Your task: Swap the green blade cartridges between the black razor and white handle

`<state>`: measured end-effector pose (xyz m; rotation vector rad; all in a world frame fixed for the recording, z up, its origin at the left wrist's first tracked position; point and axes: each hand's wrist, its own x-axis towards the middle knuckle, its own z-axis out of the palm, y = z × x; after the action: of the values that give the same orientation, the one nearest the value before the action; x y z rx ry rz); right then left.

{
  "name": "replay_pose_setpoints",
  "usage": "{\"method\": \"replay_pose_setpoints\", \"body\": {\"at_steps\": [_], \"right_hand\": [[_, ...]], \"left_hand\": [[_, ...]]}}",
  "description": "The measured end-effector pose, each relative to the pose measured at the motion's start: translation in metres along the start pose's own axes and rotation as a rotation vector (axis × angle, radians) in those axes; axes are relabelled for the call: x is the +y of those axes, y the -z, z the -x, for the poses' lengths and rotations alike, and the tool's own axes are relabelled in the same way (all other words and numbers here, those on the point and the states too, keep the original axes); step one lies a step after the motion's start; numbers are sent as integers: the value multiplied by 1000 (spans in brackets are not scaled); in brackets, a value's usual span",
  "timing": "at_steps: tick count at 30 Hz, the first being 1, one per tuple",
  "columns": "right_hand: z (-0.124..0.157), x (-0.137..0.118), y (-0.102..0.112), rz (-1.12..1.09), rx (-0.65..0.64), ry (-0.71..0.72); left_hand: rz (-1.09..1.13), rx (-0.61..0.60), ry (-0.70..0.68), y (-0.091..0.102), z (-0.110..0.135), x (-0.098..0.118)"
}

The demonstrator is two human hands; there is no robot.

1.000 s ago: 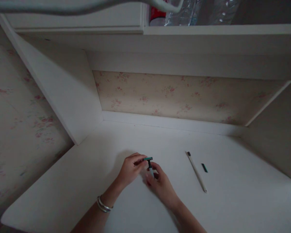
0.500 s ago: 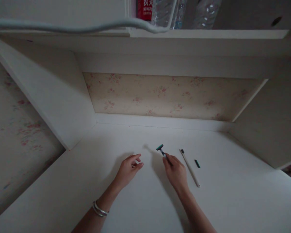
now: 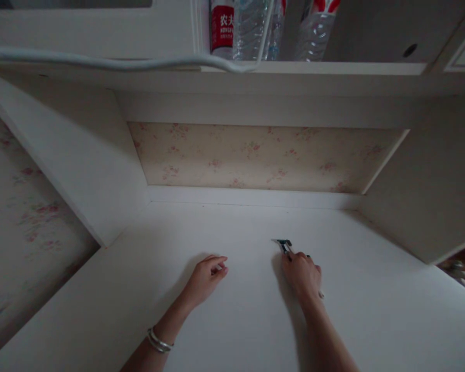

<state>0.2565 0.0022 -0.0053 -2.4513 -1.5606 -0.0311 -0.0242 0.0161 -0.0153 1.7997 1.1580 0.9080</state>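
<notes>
My right hand [image 3: 303, 275] is closed on a razor [image 3: 283, 247], whose dark green head points away from me, low over the white desktop [image 3: 248, 320]. Beneath that hand lies a toothbrush [image 3: 321, 295], mostly covered; its pale handle end pokes out beside the wrist. A small green piece [image 3: 308, 257] barely shows past the knuckles. To the left, my left hand [image 3: 205, 279] rests at the desktop with loosely bent fingers, thumb and forefinger apart, and nothing visible in it. A silver bangle circles the left wrist.
Above the desktop runs a shelf [image 3: 313, 68] with several plastic bottles [image 3: 251, 31], one red-labelled. A pale cable [image 3: 120, 64] hangs across its front. White side panels [image 3: 77, 150] stand left and right, and floral wallpaper [image 3: 232, 157] lines the back.
My right hand has carried the razor to the right, over the toothbrush, covering most of it and the green piece. My left hand stays nearly in place. The camera view has shifted slightly.
</notes>
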Motion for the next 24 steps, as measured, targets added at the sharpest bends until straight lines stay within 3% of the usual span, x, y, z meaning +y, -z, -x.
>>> {"method": "replay_pose_setpoints", "body": {"at_steps": [8,24], "right_hand": [[-8,15,2,27,22,-132],[-6,18,11,25,0,-169]], "left_hand": [[-22,-20,-12,1,1,0],[-54,-65,-30,1,1,5]]}}
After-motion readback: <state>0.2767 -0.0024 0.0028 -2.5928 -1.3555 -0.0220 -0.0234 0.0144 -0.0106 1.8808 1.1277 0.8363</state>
